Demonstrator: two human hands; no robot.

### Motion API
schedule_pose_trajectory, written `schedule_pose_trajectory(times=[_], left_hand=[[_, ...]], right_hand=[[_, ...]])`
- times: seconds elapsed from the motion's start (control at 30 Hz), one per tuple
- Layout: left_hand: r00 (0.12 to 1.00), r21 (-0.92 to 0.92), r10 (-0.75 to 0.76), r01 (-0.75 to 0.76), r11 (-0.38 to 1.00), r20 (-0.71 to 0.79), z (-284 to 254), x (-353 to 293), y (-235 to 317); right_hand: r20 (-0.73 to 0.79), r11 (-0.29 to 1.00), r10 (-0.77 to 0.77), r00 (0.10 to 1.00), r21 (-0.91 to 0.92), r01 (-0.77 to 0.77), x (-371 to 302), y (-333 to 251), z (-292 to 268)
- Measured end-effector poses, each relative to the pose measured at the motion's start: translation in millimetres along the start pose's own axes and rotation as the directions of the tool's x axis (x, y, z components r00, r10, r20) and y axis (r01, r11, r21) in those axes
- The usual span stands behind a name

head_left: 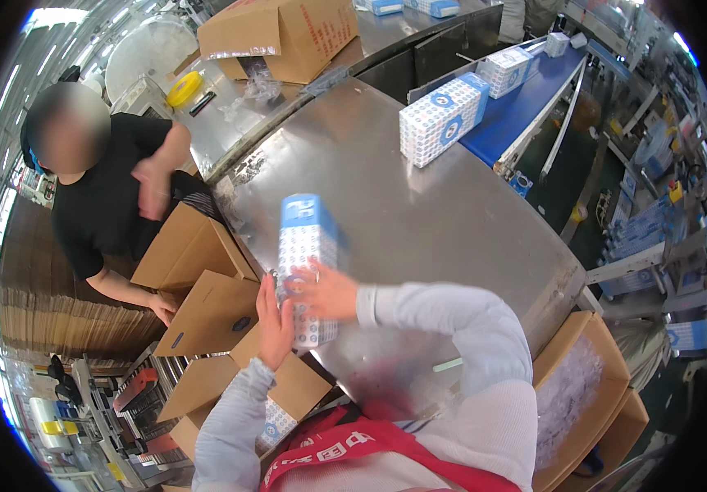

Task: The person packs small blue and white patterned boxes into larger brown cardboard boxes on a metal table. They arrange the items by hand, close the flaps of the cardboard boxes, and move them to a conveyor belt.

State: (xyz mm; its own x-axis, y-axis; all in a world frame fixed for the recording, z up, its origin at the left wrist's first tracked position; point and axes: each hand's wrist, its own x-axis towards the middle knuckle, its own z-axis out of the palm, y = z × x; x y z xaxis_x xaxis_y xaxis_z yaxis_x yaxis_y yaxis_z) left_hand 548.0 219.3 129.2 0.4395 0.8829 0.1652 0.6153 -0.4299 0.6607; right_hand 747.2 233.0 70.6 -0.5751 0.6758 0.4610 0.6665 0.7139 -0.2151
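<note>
A long white box (306,238) with blue ends and a small repeated print lies on the metal table in front of me. My left hand (275,324) has its fingers stretched up along the box's left side. Across the box's near part lies my right hand (327,292), slightly blurred, its fingers spread over the printed face. Both hands seem to touch the box; whether it is lifted off the table I cannot tell. Just left of my left forearm stands an open brown carton (300,385), with a similar printed box (275,422) partly visible inside.
More printed boxes (444,119) stand at the end of a blue conveyor belt (526,115). At left, a person in a black shirt (111,197) touches another open carton (206,307). A carton of clear plastic (571,394) is at my right; a large carton (288,37) sits far back.
</note>
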Motion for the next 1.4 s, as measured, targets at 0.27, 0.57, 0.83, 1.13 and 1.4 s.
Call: schedule_pose_trajectory(times=[0.27, 0.57, 0.83, 1.13, 1.4], left_hand=[[0.992, 0.419, 0.128, -0.124, 0.900, 0.018, 38.9, 26.4, 13.5], [0.995, 0.439, 0.102, -0.102, 0.893, 0.024, 38.8, 21.7, -2.3], [0.994, 0.500, 0.099, -0.108, 0.859, 0.045, 34.9, 15.1, -7.9], [0.989, 0.387, -0.042, 0.094, 0.917, -0.141, 51.7, 6.8, 8.0], [0.987, 0.269, -0.065, 0.104, 0.958, -0.149, 42.8, 16.6, 14.2]], right_hand=[[-0.223, 0.183, 0.947, 0.233, -0.223, -0.957, 12.7, 237.7, -97.2], [0.001, 0.726, 0.646, 0.764, -0.310, -0.614, -32.9, 36.1, -42.4], [-0.101, 0.824, 0.540, 0.835, -0.137, -0.550, -4.1, 9.6, -16.4], [-0.004, 0.571, 0.771, 0.637, -0.439, -0.693, 82.8, 186.9, -32.8], [-0.168, 0.327, 0.895, 0.413, -0.382, -0.865, -24.3, 316.6, -88.6]])
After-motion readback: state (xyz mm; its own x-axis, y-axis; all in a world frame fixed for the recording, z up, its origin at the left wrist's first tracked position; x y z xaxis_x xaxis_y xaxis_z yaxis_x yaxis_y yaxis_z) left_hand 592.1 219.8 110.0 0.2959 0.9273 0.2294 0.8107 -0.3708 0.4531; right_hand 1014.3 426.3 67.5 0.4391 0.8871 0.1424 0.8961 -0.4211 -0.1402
